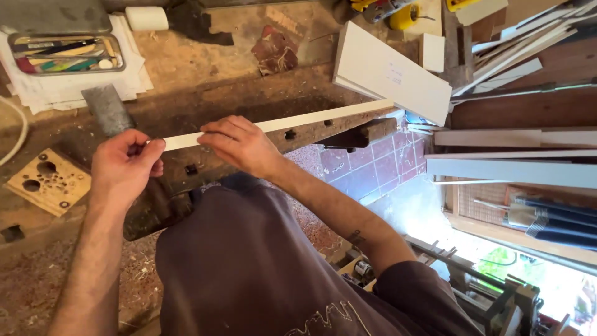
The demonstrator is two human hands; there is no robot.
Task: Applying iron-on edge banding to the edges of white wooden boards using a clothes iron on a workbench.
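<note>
Bare worn wooden workbench (pixel 205 56) is lying open at twelve o'clock of the hands. A long pale wood strip (pixel 311 119) is crossing there; a stack of white rectangular boards (pixel 392 71) is blocking at two o'clock, a metal tin of pencils (pixel 67 53) at ten.

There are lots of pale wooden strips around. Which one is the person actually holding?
The long thin strip lying across the workbench: left hand pinches its end, right hand rests on it. The others lie untouched at right.

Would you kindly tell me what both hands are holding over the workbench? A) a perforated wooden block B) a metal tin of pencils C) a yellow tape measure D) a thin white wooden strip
D: the left hand pinches the end of the thin white wooden strip, and the right hand grips it further along.
</note>
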